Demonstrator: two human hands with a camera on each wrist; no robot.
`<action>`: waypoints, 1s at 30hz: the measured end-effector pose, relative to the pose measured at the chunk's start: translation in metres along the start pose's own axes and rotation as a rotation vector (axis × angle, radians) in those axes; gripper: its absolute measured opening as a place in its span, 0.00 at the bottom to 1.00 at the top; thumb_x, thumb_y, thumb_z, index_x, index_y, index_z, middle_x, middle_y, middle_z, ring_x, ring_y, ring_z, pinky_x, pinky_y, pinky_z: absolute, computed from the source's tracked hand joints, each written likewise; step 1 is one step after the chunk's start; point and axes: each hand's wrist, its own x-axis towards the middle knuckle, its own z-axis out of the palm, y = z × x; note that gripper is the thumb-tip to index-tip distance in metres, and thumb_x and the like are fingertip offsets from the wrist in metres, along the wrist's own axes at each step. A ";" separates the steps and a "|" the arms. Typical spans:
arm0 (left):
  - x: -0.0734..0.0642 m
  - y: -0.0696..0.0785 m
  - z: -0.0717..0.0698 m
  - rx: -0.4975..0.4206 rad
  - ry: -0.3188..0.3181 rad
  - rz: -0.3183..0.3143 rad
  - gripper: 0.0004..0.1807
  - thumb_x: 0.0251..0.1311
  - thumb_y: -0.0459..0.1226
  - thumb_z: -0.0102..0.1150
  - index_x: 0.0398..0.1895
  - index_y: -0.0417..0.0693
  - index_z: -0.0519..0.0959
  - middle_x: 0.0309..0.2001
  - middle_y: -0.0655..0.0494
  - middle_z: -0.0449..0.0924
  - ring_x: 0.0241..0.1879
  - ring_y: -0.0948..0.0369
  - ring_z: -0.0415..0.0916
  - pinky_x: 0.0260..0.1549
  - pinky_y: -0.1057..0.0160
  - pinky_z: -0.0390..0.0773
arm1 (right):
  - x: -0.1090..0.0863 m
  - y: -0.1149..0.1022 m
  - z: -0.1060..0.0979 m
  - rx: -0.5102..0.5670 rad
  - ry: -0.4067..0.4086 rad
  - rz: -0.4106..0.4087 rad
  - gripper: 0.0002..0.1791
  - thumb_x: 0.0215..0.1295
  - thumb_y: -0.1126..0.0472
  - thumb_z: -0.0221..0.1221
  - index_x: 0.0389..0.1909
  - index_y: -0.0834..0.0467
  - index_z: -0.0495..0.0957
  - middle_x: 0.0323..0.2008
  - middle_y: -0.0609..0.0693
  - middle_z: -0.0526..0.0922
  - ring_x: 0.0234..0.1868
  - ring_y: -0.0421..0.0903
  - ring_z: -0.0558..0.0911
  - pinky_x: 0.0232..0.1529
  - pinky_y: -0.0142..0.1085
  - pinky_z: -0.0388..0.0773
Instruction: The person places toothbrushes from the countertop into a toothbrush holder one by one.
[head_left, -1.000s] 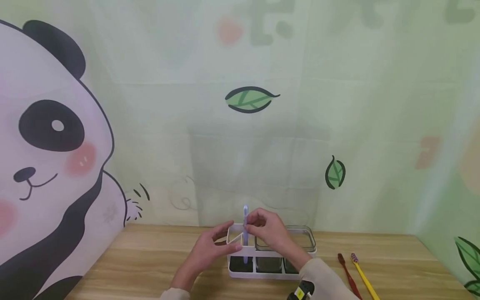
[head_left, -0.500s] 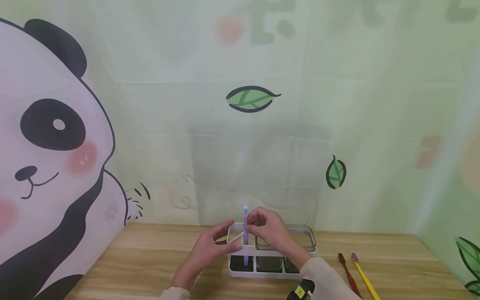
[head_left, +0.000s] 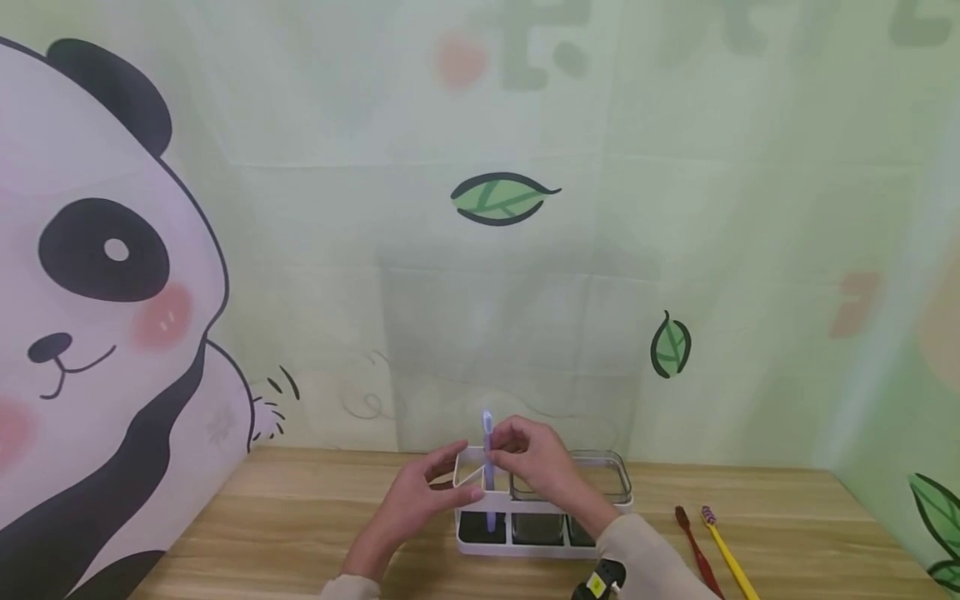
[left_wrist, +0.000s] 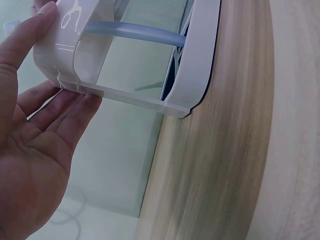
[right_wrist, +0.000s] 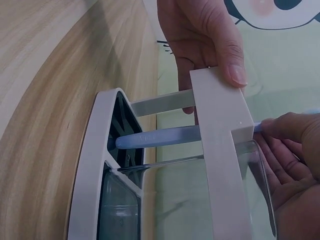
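A white toothbrush holder (head_left: 483, 548) with two tiers stands on the wooden table. My left hand (head_left: 417, 492) grips its upper left corner, thumb at the front and fingers along the outer side, as the left wrist view (left_wrist: 45, 140) also shows. With thumb and fingertips my right hand (head_left: 542, 462) pinches a light blue toothbrush (head_left: 490, 477) just above the upper tier. The brush runs head-up through a left slot of that tier. In the right wrist view the handle's rounded end (right_wrist: 131, 141) is at the dark base compartment.
A clear cup (head_left: 609, 479) sits in the holder's right part. Right of the holder, a red toothbrush (head_left: 697, 554) and a yellow toothbrush (head_left: 727, 550) lie on the table (head_left: 285, 533). Behind hangs a green cloth with a printed panda (head_left: 112, 350) and leaves.
The blue toothbrush has sunk slightly, then its head has tipped a little to the left. My left hand keeps its grip on the holder, almost unmoved.
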 end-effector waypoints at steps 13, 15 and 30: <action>0.000 0.000 -0.001 0.003 -0.001 -0.005 0.40 0.63 0.43 0.77 0.76 0.39 0.72 0.70 0.34 0.74 0.67 0.36 0.75 0.61 0.43 0.80 | -0.001 -0.001 -0.001 -0.005 -0.003 -0.006 0.06 0.70 0.68 0.69 0.45 0.61 0.84 0.40 0.50 0.88 0.42 0.47 0.86 0.46 0.41 0.86; 0.000 0.000 0.000 0.001 -0.001 -0.006 0.40 0.63 0.43 0.77 0.76 0.39 0.72 0.70 0.34 0.74 0.67 0.37 0.75 0.61 0.43 0.80 | 0.000 0.000 -0.002 -0.002 0.001 -0.010 0.06 0.70 0.68 0.69 0.45 0.61 0.84 0.40 0.50 0.88 0.42 0.46 0.86 0.45 0.40 0.86; 0.000 -0.002 0.000 0.006 0.006 0.009 0.41 0.62 0.41 0.78 0.75 0.38 0.72 0.69 0.33 0.75 0.66 0.37 0.76 0.61 0.43 0.80 | -0.020 -0.005 -0.034 0.001 0.102 0.019 0.10 0.71 0.64 0.70 0.50 0.62 0.85 0.45 0.53 0.90 0.44 0.48 0.87 0.44 0.32 0.84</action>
